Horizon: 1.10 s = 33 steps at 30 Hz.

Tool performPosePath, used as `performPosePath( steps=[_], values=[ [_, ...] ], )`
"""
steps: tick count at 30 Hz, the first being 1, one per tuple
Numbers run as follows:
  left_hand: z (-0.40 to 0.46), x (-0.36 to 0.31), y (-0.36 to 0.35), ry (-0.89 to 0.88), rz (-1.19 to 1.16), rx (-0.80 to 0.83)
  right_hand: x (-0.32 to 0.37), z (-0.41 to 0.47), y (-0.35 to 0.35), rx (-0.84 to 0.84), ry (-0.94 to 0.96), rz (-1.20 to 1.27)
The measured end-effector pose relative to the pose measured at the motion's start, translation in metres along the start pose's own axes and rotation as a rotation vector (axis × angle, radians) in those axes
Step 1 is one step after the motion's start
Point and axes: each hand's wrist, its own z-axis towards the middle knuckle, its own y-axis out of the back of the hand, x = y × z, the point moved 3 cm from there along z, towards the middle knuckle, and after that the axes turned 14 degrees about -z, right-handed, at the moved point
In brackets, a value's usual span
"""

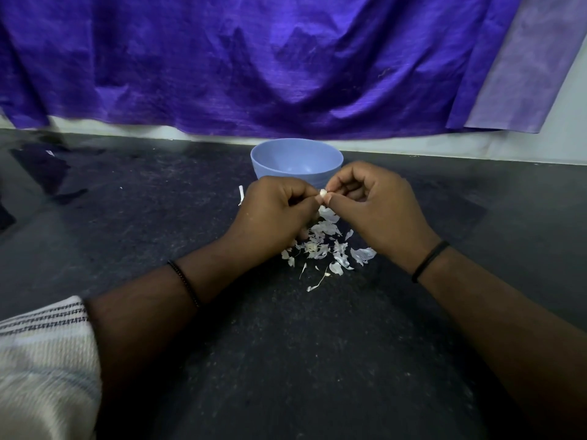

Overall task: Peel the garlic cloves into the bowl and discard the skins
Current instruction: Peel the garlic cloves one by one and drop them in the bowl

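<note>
your striped sleeve (pixel 41 354) sits nearest, low on the left, and both forearms run forward from it over the dark surface (pixel 286 360) to meet in the middle. what matters for the next move is that the garlic clove (pixel 323 194) sits right between your two hands, neither nearer than the other, and the blue bowl (pixel 297 160) lies straight ahead of it, just beyond your knuckles. you would only need to carry the clove a little forward and let it fall over the near rim. the clove's long axis is too small and too covered to read. your left hand (pixel 279 214) is curled tight, thumb and fingertips pinching the clove from the left. your right hand (pixel 365 204) is curled the same way, thumb and forefinger nipping the clove or its skin from the right; which one you cannot tell from here. directly below your hands, on the surface, lies the scatter of peeled skins (pixel 327 246), still to be discarded. no peeled clove shows inside the bowl from this angle, though its floor is mostly hidden. a small white scrap (pixel 241 195) lies just left of your left hand.
</note>
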Motion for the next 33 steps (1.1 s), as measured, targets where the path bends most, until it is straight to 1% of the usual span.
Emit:
performPosePath(
  steps=[2,5,8,11,14,17,23,29,33],
  values=[
    [0.0011,0.0014,-0.0002,0.046,-0.077,-0.005,-0.0015,0.0,-0.0021,0.03,-0.029,0.048],
    [0.0016,0.0022,0.0,0.063,-0.052,-0.027,-0.0031,-0.0006,-0.0045,0.039,-0.044,0.1],
    [0.0017,0.0004,0.0026,0.028,0.017,-0.094,-0.0034,-0.0009,-0.0044,0.045,-0.08,0.185],
    [0.0031,-0.0028,0.0072,-0.015,-0.03,-0.139,-0.0032,-0.0013,-0.0055,0.07,-0.118,0.275],
    [0.0041,-0.0033,0.0086,-0.009,-0.11,-0.103,-0.0034,0.0004,-0.0048,0.044,-0.124,0.319],
    [0.0043,-0.0009,0.0058,0.033,-0.204,-0.055,-0.0036,0.0007,-0.0042,0.052,-0.151,0.377],
    [0.0037,-0.0025,0.0049,0.066,-0.321,-0.054,-0.0016,-0.0006,-0.0036,0.04,-0.134,0.357],
    [0.0025,-0.0015,0.0028,0.161,-0.421,-0.087,-0.0012,-0.0007,-0.0044,0.075,-0.155,0.354],
    [0.0014,-0.0039,0.0009,0.178,-0.456,-0.124,0.0012,-0.001,-0.0051,0.072,-0.17,0.373]
  ],
)
